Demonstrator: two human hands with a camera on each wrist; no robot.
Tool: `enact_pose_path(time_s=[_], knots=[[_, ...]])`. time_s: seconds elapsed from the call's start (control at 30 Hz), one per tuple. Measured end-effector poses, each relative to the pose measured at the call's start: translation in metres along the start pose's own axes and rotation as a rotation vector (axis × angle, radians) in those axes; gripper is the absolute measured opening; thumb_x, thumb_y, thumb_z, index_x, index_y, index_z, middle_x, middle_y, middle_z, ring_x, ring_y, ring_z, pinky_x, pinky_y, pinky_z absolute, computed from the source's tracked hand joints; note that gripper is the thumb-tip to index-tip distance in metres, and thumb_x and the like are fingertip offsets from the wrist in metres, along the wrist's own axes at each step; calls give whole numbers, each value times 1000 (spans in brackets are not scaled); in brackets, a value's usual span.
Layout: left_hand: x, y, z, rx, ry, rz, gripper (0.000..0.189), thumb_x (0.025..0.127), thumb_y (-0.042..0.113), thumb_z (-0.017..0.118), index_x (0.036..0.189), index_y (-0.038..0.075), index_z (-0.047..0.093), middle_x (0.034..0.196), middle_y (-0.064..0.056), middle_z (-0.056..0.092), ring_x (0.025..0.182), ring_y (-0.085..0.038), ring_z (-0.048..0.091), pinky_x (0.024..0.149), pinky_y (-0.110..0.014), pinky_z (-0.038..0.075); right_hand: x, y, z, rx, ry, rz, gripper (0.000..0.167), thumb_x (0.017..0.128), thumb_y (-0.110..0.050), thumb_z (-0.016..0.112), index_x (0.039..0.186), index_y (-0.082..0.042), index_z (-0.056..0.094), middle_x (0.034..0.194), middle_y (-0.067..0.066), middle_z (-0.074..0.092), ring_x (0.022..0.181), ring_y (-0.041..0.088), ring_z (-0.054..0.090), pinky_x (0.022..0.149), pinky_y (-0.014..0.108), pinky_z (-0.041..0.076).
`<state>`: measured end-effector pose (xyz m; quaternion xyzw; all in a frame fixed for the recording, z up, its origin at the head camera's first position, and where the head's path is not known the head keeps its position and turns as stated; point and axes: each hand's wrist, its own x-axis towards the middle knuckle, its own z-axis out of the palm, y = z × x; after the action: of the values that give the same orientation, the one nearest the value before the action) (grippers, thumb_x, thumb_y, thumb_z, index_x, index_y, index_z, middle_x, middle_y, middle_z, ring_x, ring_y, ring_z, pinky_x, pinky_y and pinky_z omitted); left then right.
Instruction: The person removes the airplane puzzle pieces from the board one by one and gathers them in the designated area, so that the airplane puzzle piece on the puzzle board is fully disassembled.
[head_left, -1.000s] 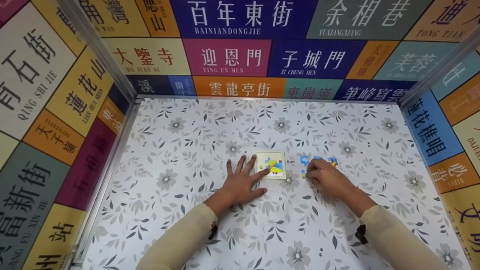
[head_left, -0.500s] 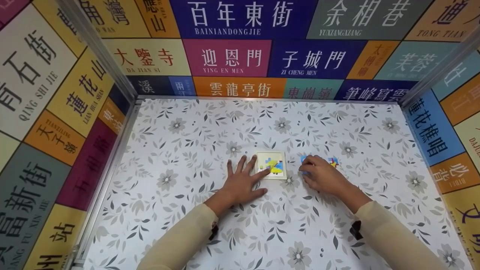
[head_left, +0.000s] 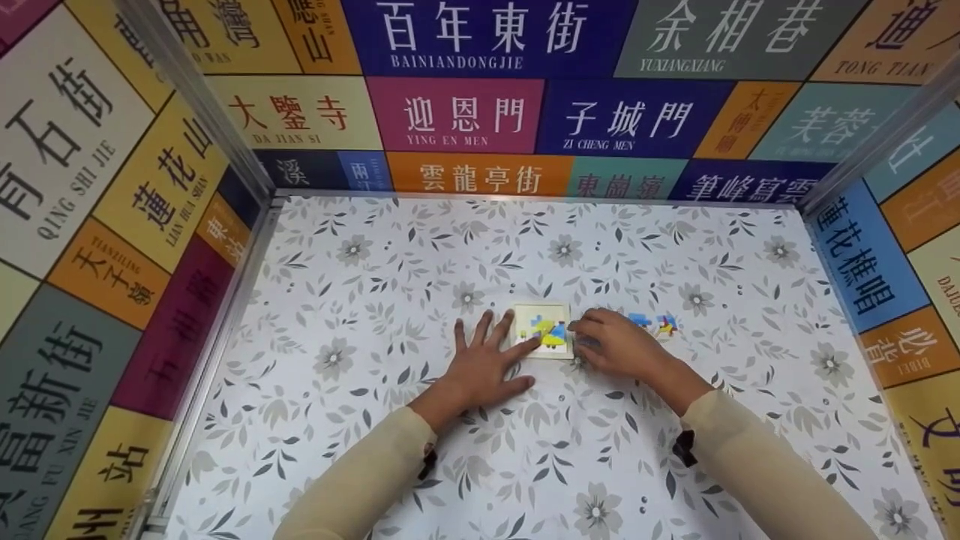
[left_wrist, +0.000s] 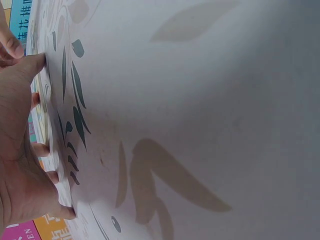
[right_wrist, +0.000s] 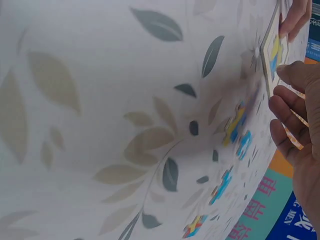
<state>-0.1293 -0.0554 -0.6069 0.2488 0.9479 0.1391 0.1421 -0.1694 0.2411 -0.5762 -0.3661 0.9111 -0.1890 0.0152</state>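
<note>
A small square puzzle tray (head_left: 568, 352) lies on the table, with a part-filled yellow and blue picture in it. My left hand (head_left: 476, 375) lies spread flat at the tray's left side, index fingertip on the yellow puzzle pieces (head_left: 548, 341). At the right rim my right hand (head_left: 619, 345) has its fingers drawn together and pinches a bluish puzzle piece (head_left: 589, 340), mostly hidden by the fingers. In the right wrist view the thumb (right_wrist: 295, 74) reaches over the tray's edge, and the other fingers are bent below it.
Loose puzzle pieces lie right of the tray: a blue one (right_wrist: 221, 187), a red, yellow and blue one (right_wrist: 195, 226), another blue one (right_wrist: 243, 145) and a yellow-blue one (right_wrist: 233, 129). A floral cloth (head_left: 570, 450) covers the table. Printed panels (head_left: 461, 112) wall in the back and sides.
My right hand has moved left from the loose pieces to the tray's right rim, and the bluish patch under its fingers has shifted with it. My left hand has stayed in place.
</note>
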Motion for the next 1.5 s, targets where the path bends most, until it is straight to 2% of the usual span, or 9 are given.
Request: enact_pose_path(time_s=[0.23, 0.4, 0.63, 0.8, 1.0, 1.13, 1.33, 1.5], knots=[[0, -1, 1, 5, 8, -1, 70, 108, 73, 48, 172, 51, 31, 189, -10, 9, 174, -46, 7, 127, -87, 9, 18, -9, 4, 36, -44, 25, 34, 102, -13, 79, 134, -4, 75, 121, 15, 74, 107, 36, 73, 96, 58, 60], [0, -1, 1, 11, 13, 0, 70, 108, 73, 48, 172, 51, 32, 189, -10, 10, 173, -46, 7, 126, -87, 10, 29, -13, 7, 54, -80, 36, 39, 104, -14, 76, 142, -5, 71, 124, 14, 73, 105, 34, 74, 95, 57, 60], [0, 0, 0, 17, 20, 8, 70, 108, 73, 48, 172, 51, 31, 188, -11, 10, 173, -47, 8, 126, -88, 10, 38, -16, 11, 74, -89, 38, 47, 102, -12, 78, 147, -5, 67, 122, 14, 73, 105, 35, 75, 94, 57, 61], [1, 0, 2, 20, 5, 1, 70, 108, 73, 48, 172, 52, 31, 189, -10, 8, 173, -47, 7, 126, -88, 10, 40, -18, 11, 69, -108, 73, 57, 102, -18, 80, 155, -8, 61, 132, 16, 72, 114, 40, 75, 100, 60, 59], [0, 0, 0, 14, -7, -3, 69, 109, 74, 47, 173, 53, 29, 189, -10, 7, 173, -47, 6, 126, -88, 9, 45, -22, 11, 52, -178, 126, 70, 102, -19, 81, 166, -14, 51, 155, 23, 63, 139, 47, 64, 114, 65, 52], [0, 1, -2, 11, -20, -8, 70, 109, 73, 47, 173, 52, 29, 189, -10, 5, 174, -47, 4, 126, -88, 8, 47, -22, 13, 79, -213, 158, 74, 103, -15, 79, 169, -16, 46, 158, 22, 61, 144, 46, 60, 118, 65, 50], [0, 1, -2, 12, -17, -6, 69, 109, 72, 47, 173, 52, 29, 189, -9, 5, 174, -47, 4, 126, -88, 8, 49, -23, 14, 91, -205, 146, 72, 103, -11, 78, 167, -15, 47, 157, 22, 59, 142, 47, 61, 116, 65, 51], [-1, 1, -2, 17, -14, 5, 68, 110, 72, 45, 173, 52, 29, 189, -11, 5, 173, -48, 3, 126, -88, 8, 52, -25, 14, 90, -196, 121, 70, 101, -6, 79, 164, -14, 50, 149, 19, 61, 132, 44, 65, 108, 62, 55]])
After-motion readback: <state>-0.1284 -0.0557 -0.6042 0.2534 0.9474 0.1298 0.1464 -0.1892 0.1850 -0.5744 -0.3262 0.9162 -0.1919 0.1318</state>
